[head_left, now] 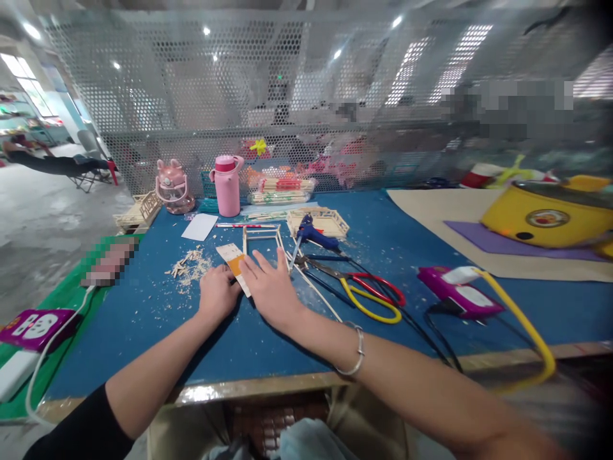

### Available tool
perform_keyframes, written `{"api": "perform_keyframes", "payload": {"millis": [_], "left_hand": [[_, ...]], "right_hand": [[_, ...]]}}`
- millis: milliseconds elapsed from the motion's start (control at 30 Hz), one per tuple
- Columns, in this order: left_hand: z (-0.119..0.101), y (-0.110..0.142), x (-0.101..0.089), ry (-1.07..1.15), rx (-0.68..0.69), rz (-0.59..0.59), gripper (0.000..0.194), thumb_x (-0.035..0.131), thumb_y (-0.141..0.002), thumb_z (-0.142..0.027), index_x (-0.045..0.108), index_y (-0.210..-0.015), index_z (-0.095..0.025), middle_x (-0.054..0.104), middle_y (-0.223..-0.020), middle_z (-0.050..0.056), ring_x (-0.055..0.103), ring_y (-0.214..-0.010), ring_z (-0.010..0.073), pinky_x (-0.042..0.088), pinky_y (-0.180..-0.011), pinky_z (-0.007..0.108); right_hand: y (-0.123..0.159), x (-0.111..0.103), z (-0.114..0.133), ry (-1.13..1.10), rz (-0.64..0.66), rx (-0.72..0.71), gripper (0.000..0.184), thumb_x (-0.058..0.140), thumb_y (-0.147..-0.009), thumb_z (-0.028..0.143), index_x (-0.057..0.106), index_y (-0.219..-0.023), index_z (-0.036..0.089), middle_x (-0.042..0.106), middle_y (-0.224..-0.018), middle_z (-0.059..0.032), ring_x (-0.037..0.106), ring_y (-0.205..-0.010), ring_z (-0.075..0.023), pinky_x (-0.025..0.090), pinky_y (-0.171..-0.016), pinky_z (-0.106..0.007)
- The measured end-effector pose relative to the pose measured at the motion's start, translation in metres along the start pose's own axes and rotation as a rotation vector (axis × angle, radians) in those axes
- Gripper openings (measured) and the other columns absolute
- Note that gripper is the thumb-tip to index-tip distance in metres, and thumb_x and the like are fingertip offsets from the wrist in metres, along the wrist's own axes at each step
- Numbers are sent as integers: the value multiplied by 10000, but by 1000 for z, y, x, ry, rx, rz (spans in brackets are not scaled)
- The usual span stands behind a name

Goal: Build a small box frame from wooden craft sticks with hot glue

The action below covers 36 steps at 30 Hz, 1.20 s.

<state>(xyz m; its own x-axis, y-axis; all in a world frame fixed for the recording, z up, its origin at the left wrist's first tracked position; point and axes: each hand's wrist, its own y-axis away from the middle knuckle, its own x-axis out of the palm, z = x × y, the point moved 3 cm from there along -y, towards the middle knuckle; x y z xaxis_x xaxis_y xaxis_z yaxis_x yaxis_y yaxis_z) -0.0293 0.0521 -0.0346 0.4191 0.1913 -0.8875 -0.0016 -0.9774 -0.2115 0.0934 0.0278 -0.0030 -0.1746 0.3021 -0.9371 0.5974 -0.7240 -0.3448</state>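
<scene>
My left hand (218,292) is curled closed at the near side of a white and orange card (234,263), its fingertips against the card's edge. My right hand (275,292) lies with fingers stretched out and spread, its side touching the card and its fingers reaching over a small frame of thin wooden sticks (261,235). Part of that frame is hidden under the hand. Just right of it are a blue glue gun (318,235), scissors with yellow and red handles (371,297) and a long thin stick (318,295).
Wood scraps (189,267) lie to the left. A pink bottle (227,191), a clear pink cup (175,188) and a wooden tray (335,220) stand behind. Purple power strips (460,297) with cables and a yellow cooker (541,214) are at the right. A perforated screen (191,83) rises behind.
</scene>
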Motion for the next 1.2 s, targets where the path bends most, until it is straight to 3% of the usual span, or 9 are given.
{"api": "perform_keyframes", "payload": {"millis": [600,800,967,1100,1200], "left_hand": [[-4,1,-2,-59,-52,26,247,461,-833,-242,698,-873,-185,657,-923,101,562,-891,258,396,-746,348],[-10,3,-4,-72,-15,18,256,463,-840,-259,709,-902,-227,636,-961,89,533,-944,278,392,-756,386],[-15,8,-5,-68,42,17,212,532,-835,-342,723,-871,-257,630,-918,66,520,-938,272,372,-774,409],[-14,13,-8,-53,159,7,213,618,-770,-470,726,-829,-296,641,-880,37,533,-919,261,362,-774,406],[-9,14,-13,-47,206,-77,363,665,-719,-488,686,-997,-255,647,-876,54,552,-866,249,387,-747,376]], "right_hand": [[5,7,3,53,-82,-54,410,290,-926,122,479,-1288,88,484,-1351,-151,387,-1280,-293,182,-1030,-675],[8,2,5,60,-68,-42,404,311,-908,110,505,-1262,85,514,-1324,-154,404,-1267,-300,165,-1035,-677],[-7,-6,-13,-46,-62,24,417,358,-880,123,497,-1273,101,525,-1317,-141,443,-1232,-317,169,-1023,-677],[-14,-20,-49,-255,-292,136,492,366,-828,84,460,-1306,146,546,-1303,-103,495,-1193,-262,266,-1034,-581],[-8,-22,-71,-468,-448,184,444,373,-837,109,508,-1257,163,601,-1233,-89,560,-1120,-216,426,-958,-416]]}}
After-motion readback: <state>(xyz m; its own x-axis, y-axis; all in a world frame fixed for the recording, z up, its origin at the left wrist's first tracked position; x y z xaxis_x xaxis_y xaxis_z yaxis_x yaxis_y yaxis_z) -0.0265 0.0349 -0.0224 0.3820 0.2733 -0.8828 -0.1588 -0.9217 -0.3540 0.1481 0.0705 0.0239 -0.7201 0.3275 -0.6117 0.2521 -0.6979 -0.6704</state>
